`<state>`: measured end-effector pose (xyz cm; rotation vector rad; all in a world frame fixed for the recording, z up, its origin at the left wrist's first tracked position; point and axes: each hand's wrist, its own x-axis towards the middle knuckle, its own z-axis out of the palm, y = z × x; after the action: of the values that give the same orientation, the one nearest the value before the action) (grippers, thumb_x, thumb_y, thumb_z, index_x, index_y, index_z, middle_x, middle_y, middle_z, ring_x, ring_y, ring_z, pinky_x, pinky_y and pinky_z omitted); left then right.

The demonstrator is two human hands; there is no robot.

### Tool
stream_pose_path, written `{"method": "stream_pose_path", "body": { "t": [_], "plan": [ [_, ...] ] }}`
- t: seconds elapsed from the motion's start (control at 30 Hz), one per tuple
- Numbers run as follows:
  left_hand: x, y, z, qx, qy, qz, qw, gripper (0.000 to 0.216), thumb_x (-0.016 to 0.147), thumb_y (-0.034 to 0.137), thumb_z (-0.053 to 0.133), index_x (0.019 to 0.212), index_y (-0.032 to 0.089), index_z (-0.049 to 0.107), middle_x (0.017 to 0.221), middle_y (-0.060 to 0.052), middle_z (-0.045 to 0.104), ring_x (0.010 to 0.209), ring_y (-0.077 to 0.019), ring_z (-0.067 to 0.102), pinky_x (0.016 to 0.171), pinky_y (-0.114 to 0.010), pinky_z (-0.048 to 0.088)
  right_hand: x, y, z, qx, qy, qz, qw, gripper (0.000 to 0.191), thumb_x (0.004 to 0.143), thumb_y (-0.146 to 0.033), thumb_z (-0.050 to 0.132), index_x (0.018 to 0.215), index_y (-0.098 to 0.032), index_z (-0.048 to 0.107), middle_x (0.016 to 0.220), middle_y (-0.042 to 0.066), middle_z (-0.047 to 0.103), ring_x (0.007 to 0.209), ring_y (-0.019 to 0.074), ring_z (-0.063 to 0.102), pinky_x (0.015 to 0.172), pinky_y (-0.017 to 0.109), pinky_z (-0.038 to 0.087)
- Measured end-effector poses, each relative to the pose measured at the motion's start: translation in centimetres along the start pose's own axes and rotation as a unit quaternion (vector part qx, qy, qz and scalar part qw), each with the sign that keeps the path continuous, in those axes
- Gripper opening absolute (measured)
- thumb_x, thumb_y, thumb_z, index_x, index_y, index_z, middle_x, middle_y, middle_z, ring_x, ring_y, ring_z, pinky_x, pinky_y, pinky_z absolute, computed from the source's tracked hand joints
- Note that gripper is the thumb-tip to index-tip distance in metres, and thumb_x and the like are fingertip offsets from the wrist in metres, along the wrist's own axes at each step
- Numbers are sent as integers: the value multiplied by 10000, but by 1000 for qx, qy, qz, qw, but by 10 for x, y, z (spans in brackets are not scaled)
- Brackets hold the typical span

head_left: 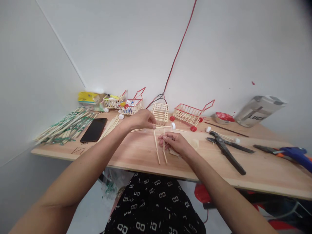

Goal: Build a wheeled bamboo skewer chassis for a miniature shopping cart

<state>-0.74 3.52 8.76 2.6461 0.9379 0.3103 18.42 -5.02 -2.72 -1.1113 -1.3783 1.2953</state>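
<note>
My left hand (143, 119) is closed in a pinch on a thin wooden stick (163, 127) that carries a white bottle cap (173, 125) at its right end. My right hand (174, 141) is closed on two upright wooden sticks (161, 150) whose lower ends point toward the table's front edge. The horizontal stick crosses the two upright ones just above my right hand. Behind them stands an unpainted stick basket (160, 112) on the wooden table (255, 162).
A red-trimmed stick cart (190, 114) stands behind my right hand, two more carts (124, 103) at the back left. Black phone (94, 129) and bundled sticks (65, 126) lie left. Pliers (226, 150), a blue glue gun (296, 155) and a red-paint dish (224, 117) lie right.
</note>
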Motion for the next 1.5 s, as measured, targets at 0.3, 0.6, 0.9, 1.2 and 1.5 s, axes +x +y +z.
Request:
{"method": "stream_pose_path", "body": {
  "t": [0.3,0.6,0.9,1.2,1.5],
  "plan": [
    [3,-7,-7,-127,-83,-22,988,410,690,328,681,1048,127,692,838,-64,730,761,-172,645,639,-219,423,-1,-1,-1,-8,-2,-7,1000,371,758,-501,665,875,-150,679,760,51,671,637,120,604,565,228,487],
    [16,-9,-4,-152,-130,7,980,312,674,346,688,912,149,730,822,-42,714,724,-145,594,623,-217,398,-1,-3,0,-30,-14,-20,999,377,776,-496,647,902,-144,689,755,50,670,644,120,600,561,225,480],
    [18,-10,-2,-183,-169,16,968,262,691,355,673,827,140,732,702,-21,673,609,-109,531,600,-216,393,-1,-3,0,-50,-28,-37,998,364,807,-492,612,892,-144,676,766,51,670,637,115,597,572,226,471],
    [19,-12,1,-184,-156,9,970,232,651,369,704,745,161,741,622,-7,653,585,-114,526,591,-221,388,-1,-1,-1,-58,-32,-42,997,367,811,-505,599,872,-149,667,784,55,671,641,117,597,588,236,488],
    [19,-11,4,-187,-151,14,971,229,675,334,675,776,141,746,679,-12,677,659,-120,548,608,-214,379,-2,-6,1,-54,-31,-40,997,357,803,-500,609,849,-151,671,759,47,666,627,114,593,578,232,483]
  ]
}}
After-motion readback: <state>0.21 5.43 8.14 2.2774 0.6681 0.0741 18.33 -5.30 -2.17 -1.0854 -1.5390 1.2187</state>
